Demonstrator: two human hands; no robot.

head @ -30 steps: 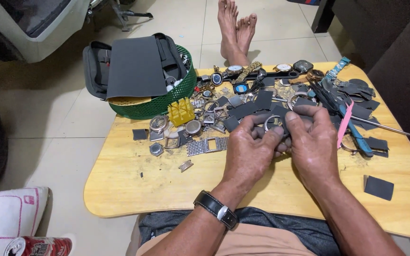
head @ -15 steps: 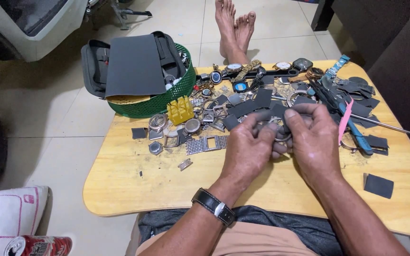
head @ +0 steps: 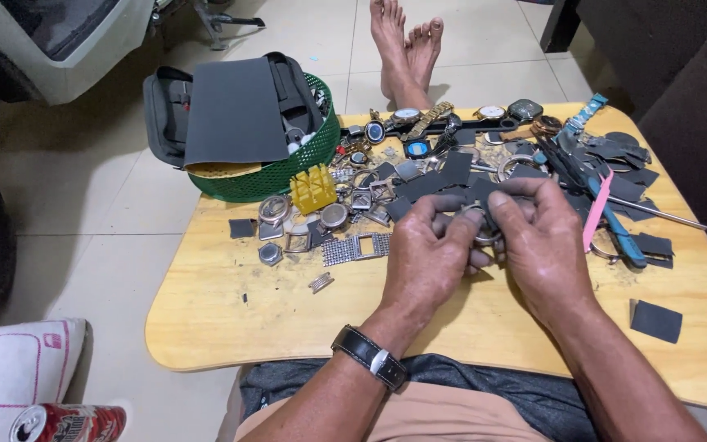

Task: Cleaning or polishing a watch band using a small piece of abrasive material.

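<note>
Black leather circles your left wrist, a strapped wristwatch with a steel buckle (head: 368, 358), nearest to you above the grey cloth on your lap. Just beyond it your left hand (head: 427, 254) and your right hand (head: 543, 244) meet over the pale wooden table (head: 231, 315), both closed on one small round metal watch case (head: 478, 225), which is pinched between your fingertips just above the tabletop; a dark grey scrap of abrasive paper (head: 484, 196) is pressed against it under your right thumb and fingers. Left of your hands lie a flat piece of metal mesh band (head: 357, 247) and a yellow plastic block with pegs (head: 312, 188). Right of them rest a pink stick (head: 596, 211) and blue-handled pliers (head: 615, 225). Farther off sits a green plastic basket (head: 288, 176) bearing a dark grey sheet (head: 235, 110), and past the table's far edge a pair of bare feet (head: 407, 41) rests on the tiled floor.
</note>
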